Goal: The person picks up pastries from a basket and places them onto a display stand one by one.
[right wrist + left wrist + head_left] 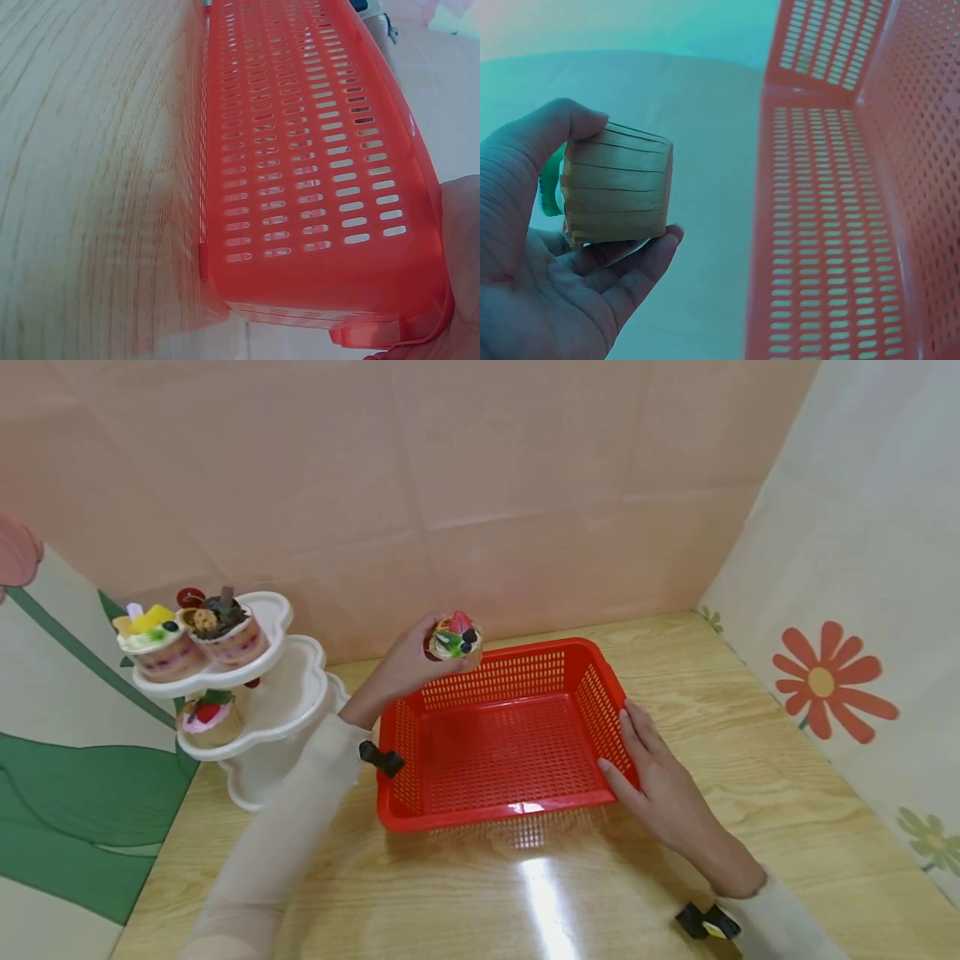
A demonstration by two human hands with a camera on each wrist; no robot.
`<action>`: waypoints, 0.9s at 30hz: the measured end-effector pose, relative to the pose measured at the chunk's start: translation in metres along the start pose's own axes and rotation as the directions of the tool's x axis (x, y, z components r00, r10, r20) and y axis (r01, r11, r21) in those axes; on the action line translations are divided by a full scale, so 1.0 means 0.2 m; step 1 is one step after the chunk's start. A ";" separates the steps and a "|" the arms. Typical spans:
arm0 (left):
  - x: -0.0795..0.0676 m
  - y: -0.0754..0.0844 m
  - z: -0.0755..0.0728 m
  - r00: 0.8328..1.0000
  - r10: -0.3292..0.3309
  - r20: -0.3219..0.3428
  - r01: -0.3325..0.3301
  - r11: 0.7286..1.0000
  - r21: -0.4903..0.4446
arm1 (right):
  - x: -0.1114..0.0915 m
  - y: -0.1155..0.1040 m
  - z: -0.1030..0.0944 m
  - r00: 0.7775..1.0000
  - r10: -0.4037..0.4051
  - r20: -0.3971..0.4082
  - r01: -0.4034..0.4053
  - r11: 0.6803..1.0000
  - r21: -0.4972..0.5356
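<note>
My left hand holds a cupcake topped with a strawberry, dark berries and green leaves, over the far left rim of a red plastic basket. In the left wrist view the cupcake's pleated tan wrapper lies sideways between thumb and fingers. My right hand grips the basket's right rim near the front corner, thumb on the inner side. Seen from the right wrist, the slotted basket wall runs away from that hand. Nothing lies inside the basket.
At left stands a white tiered stand with scalloped trays. A fruit-topped dessert cup and a chocolate-topped one sit on its upper tier, a pink cupcake below. Patterned cloth walls enclose the wooden table.
</note>
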State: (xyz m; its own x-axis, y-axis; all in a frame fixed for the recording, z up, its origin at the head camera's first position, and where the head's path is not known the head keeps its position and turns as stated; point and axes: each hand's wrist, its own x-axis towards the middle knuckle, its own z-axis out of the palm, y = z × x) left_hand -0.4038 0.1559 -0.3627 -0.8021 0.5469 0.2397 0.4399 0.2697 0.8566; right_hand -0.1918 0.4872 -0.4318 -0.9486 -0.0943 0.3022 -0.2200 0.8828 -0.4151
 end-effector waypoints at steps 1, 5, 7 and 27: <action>-0.01 0.01 -0.01 1.000 -0.004 -0.002 0.004 1.000 -0.001 | 0.00 0.00 0.00 1.000 0.000 -0.001 0.000 1.000 0.001; -0.04 0.02 -0.06 1.000 -0.015 -0.013 0.015 1.000 -0.015 | 0.00 0.00 0.00 1.000 0.001 0.000 -0.001 1.000 0.001; -0.06 0.02 -0.08 1.000 -0.018 -0.022 0.018 1.000 -0.017 | 0.00 0.00 0.00 1.000 0.002 0.002 -0.002 1.000 0.001; -0.30 0.00 -0.25 0.985 -0.107 -0.135 0.114 0.992 0.044 | 0.00 0.00 0.00 1.000 0.002 0.009 -0.002 1.000 -0.005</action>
State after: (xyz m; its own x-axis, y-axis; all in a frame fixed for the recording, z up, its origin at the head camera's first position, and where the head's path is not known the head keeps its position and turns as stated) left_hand -0.3757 0.0823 -0.3545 -0.8918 0.4027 0.2061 0.3630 0.3652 0.8572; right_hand -0.1921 0.4869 -0.4318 -0.9510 -0.0967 0.2938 -0.2171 0.8852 -0.4113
